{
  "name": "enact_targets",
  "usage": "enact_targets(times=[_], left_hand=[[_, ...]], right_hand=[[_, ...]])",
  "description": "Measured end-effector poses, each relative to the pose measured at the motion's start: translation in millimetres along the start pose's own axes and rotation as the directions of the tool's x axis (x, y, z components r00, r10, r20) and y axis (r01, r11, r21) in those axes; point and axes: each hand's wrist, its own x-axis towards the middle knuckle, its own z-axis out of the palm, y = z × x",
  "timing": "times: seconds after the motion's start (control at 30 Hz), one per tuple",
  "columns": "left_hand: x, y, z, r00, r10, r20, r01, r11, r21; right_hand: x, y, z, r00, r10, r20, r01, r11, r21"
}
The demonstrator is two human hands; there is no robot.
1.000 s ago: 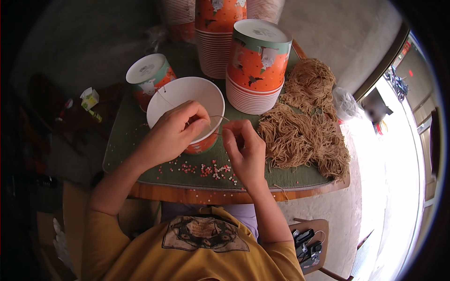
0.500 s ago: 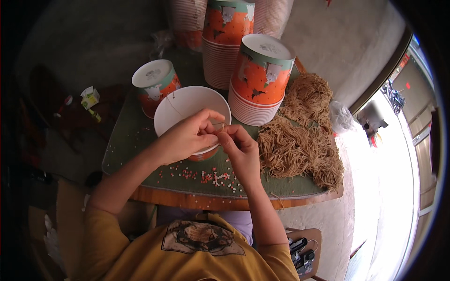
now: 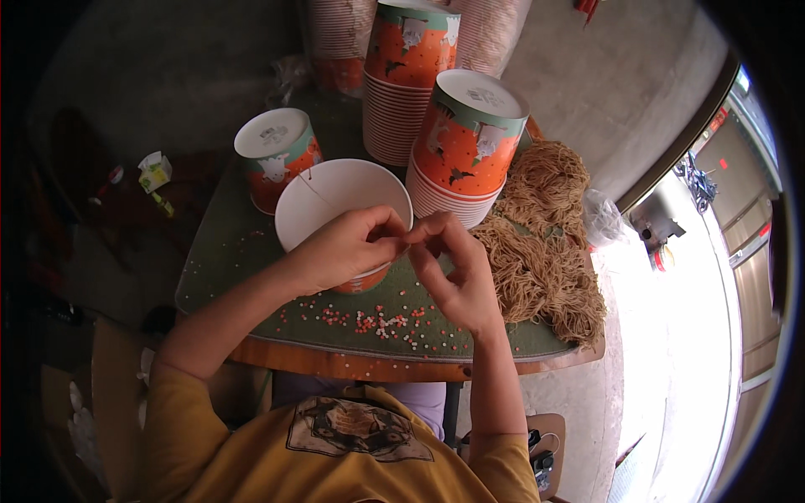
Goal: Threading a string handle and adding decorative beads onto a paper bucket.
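A paper bucket (image 3: 323,189) stands upright on the table, white inside with an orange printed outside. A thin tan cord (image 3: 314,193) shows at its far left rim and runs down inside toward my hands. My left hand (image 3: 360,243) is over the bucket's near right rim, thumb and forefinger pinched together on the cord. My right hand (image 3: 453,268) meets it fingertip to fingertip just right of the rim, also pinched on the cord. The fingers mostly hide the cord between them. Right of my right hand lie heaps of tan cord (image 3: 545,272).
Overturned printed buckets stand behind: a single one (image 3: 277,159) at left, a short stack (image 3: 470,142) and a taller stack (image 3: 407,92). Small red and white dots (image 3: 381,323) are scattered near the table's front edge (image 3: 352,365). A clear plastic bag (image 3: 605,216) sits beyond the cord heaps.
My right hand has moved right and turned, its fingertips shifting from over the bucket to just outside its rim. The left hand has followed slightly right. The bucket stays in place.
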Motion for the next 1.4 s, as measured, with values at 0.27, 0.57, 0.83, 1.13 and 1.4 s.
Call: enact_targets(times=[0.27, 0.57, 0.83, 1.13, 1.4], left_hand=[[-1.3, -3.1, -5.3, 0.996, 0.014, 0.084, -0.020, 0.997, 0.070], [0.3, -3.7, -7.5, 0.994, -0.088, 0.058, 0.088, 0.996, -0.002], [3.0, 9.0, -6.1, 0.977, -0.196, 0.078, 0.200, 0.979, -0.043], [-2.8, 12.5, -10.0, 0.973, -0.200, 0.112, 0.213, 0.970, -0.118], [-8.2, 15.2, -6.4, 0.976, -0.201, 0.086, 0.212, 0.965, -0.156]], right_hand=[[7.5, 22.2, -3.0, 0.995, -0.071, -0.073, 0.056, 0.980, -0.192], [-19.2, 22.2, 9.0, 0.987, -0.073, -0.143, 0.051, 0.987, -0.154], [-25.0, 12.6, 37.3, 0.953, -0.134, -0.273, 0.029, 0.933, -0.359], [-30.4, 16.5, 40.3, 0.920, -0.306, -0.247, 0.124, 0.822, -0.555], [-33.1, 10.1, 38.0, 0.918, -0.372, -0.136, 0.187, 0.710, -0.679]])
